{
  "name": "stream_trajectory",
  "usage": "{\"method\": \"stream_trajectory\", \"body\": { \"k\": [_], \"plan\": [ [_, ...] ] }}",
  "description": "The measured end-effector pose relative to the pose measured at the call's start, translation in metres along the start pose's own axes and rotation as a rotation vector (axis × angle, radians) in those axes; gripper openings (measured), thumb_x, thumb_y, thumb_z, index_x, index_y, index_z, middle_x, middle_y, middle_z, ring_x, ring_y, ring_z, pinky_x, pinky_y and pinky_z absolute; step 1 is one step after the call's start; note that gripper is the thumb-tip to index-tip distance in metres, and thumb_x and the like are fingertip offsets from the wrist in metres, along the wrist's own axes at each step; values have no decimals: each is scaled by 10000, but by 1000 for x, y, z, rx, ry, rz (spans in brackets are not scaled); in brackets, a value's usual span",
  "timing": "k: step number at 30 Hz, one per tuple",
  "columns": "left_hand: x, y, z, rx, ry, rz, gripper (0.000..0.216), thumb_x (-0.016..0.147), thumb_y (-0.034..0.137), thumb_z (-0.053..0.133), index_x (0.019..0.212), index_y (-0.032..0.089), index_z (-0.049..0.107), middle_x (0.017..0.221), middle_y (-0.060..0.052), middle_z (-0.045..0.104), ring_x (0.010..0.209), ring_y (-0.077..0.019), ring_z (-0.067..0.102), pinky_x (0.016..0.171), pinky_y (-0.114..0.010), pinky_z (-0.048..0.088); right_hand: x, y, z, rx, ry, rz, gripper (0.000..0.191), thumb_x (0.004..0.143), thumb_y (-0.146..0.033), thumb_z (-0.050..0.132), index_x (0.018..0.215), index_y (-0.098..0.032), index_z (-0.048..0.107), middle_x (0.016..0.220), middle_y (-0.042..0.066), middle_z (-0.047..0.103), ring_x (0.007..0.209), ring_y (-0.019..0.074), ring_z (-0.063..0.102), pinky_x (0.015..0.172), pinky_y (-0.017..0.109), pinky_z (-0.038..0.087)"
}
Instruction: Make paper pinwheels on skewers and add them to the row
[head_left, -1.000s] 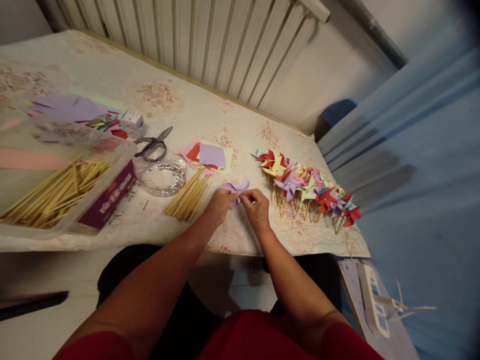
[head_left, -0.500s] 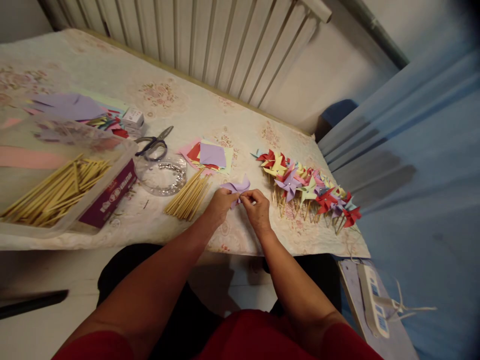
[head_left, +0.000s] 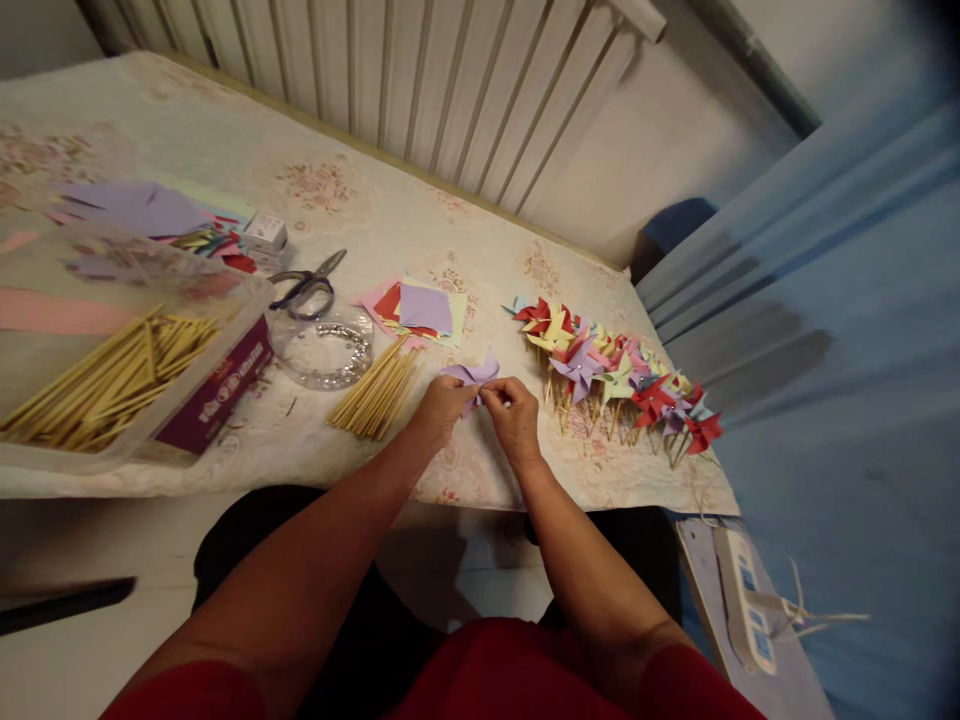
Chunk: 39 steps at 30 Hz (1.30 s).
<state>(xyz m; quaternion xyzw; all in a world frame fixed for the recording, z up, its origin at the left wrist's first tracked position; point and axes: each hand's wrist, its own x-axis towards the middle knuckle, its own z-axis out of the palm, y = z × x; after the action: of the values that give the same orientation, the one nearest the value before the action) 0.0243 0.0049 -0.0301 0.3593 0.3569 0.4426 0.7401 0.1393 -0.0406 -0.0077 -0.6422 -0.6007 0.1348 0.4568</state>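
Observation:
A purple paper pinwheel with curled blades is held over the table between my two hands. My left hand is closed on its lower left side. Thumb and forefinger of my right hand pinch at its lower right edge; anything small in that pinch is too tiny to make out. Left of my hands lies a bundle of thin wooden sticks. Just beyond are stacked paper squares, purple on top. To the right stand finished pinwheels on sticks, in several colours.
A clear round dish of silvery pins sits beside dark-handled scissors. At far left is a plastic tub with more sticks, with paper sheets and a small white box behind. A power strip lies lower right.
Almost nothing differs. Both hands keep the same hold on the purple pinwheel, and the view has shifted very slightly.

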Motion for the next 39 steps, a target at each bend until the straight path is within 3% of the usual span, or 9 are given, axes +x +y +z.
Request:
{"method": "stream_trajectory", "body": {
  "k": [8, 15, 20, 25, 27, 31, 33, 39],
  "plan": [
    [-1, 0, 2, 71, 16, 6, 183, 597, 271, 645, 552, 167, 501, 522, 55, 439, 520, -76, 403, 535, -230, 283, 1, 1, -1, -16, -13, 3, 131, 810, -269, 592, 716, -197, 648, 728, 3, 630, 670, 140, 550, 672, 265, 442],
    [-1, 0, 2, 324, 115, 37, 226, 662, 297, 612, 557, 185, 446, 524, 66, 374, 521, -78, 338, 516, -235, 224, 4, 4, -2, -26, -46, 24, 123, 803, -254, 585, 715, -188, 640, 707, 6, 623, 662, 144, 542, 666, 264, 434],
    [1, 0, 2, 534, 139, 122, 208, 705, 260, 571, 559, 187, 440, 545, 54, 386, 551, -91, 340, 525, -240, 225, 12, -1, -13, -176, -144, -28, 123, 818, -216, 587, 714, -195, 648, 734, 17, 635, 697, 155, 563, 702, 273, 433],
    [-1, 2, 4, 635, 170, 110, 223, 731, 230, 555, 550, 192, 430, 538, 53, 384, 572, -106, 369, 550, -242, 264, 20, -10, -21, -354, -294, -132, 107, 808, -164, 581, 770, -203, 674, 824, 44, 663, 796, 178, 588, 765, 289, 424],
    [-2, 2, 5, 649, 167, 98, 214, 738, 214, 556, 554, 184, 450, 540, 52, 399, 585, -109, 398, 563, -239, 285, 21, -9, -19, -323, -292, -90, 111, 788, -154, 578, 738, -200, 666, 792, 34, 661, 773, 172, 585, 751, 283, 421],
    [-4, 2, 6, 652, 163, 103, 172, 756, 187, 551, 589, 162, 519, 566, 45, 464, 613, -112, 458, 586, -231, 328, 21, 0, -11, -147, -241, 178, 110, 753, -190, 581, 650, -195, 620, 632, -17, 605, 621, 143, 534, 634, 252, 406],
    [-4, 2, 6, 668, 188, 99, 155, 757, 172, 547, 604, 157, 537, 579, 40, 489, 623, -115, 475, 591, -231, 335, 20, 3, -8, -115, -239, 228, 113, 748, -205, 584, 638, -195, 609, 605, -25, 588, 591, 138, 515, 605, 246, 396],
    [-1, 3, 4, 710, 198, 114, 182, 768, 155, 540, 588, 164, 518, 584, 31, 498, 631, -118, 469, 586, -233, 319, 21, -5, -11, -304, -284, -92, 128, 773, -164, 547, 707, -198, 651, 751, 29, 648, 746, 163, 568, 743, 275, 416]
  ]
}}
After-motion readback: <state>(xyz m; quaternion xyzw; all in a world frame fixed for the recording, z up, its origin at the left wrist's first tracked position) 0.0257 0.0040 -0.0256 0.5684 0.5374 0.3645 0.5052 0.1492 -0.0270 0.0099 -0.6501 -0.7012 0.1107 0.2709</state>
